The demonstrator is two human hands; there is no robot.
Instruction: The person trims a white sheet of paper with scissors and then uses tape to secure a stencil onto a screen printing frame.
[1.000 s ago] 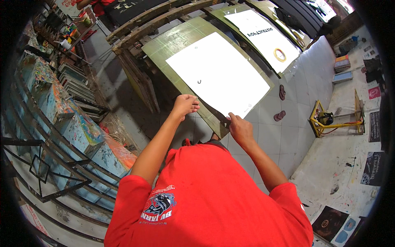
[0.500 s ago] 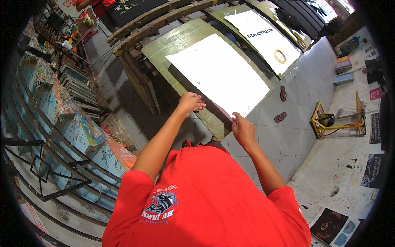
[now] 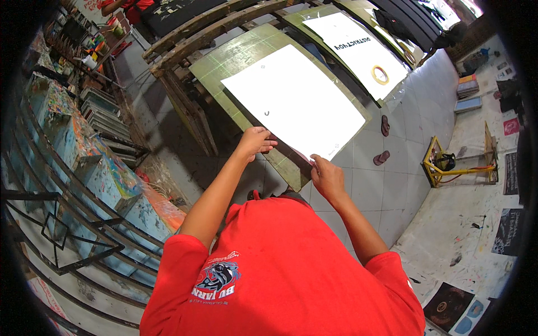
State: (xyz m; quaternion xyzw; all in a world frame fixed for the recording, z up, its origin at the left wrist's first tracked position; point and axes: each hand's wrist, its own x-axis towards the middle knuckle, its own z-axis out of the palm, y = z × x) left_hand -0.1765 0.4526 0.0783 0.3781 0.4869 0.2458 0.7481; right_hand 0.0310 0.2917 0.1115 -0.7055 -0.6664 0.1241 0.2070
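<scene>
A large white sheet of paper (image 3: 297, 98), bearing a few small dark marks, lies over a greenish board (image 3: 221, 64) in front of me. Its near edge stands slightly off the board, with a dark shadow beneath. My left hand (image 3: 255, 144) is closed at this edge, thumb and fingers pointing right; the exact grip is partly hidden. At the sheet's near corner, my right hand (image 3: 328, 178) pinches the paper between thumb and forefinger.
A neighbouring board holds a printed white sheet (image 3: 347, 47) and a yellow tape roll (image 3: 380, 74). Wooden rails (image 3: 207, 25) run behind. Slippers (image 3: 382, 158) lie on the tiled floor. A curved metal railing (image 3: 73, 210) is at left, a yellow frame (image 3: 434, 162) at right.
The whole view has shifted slightly, carrying everything a little to the left. Both hands keep their places at the sheet's edge, and the sheet shows no clear movement on the board.
</scene>
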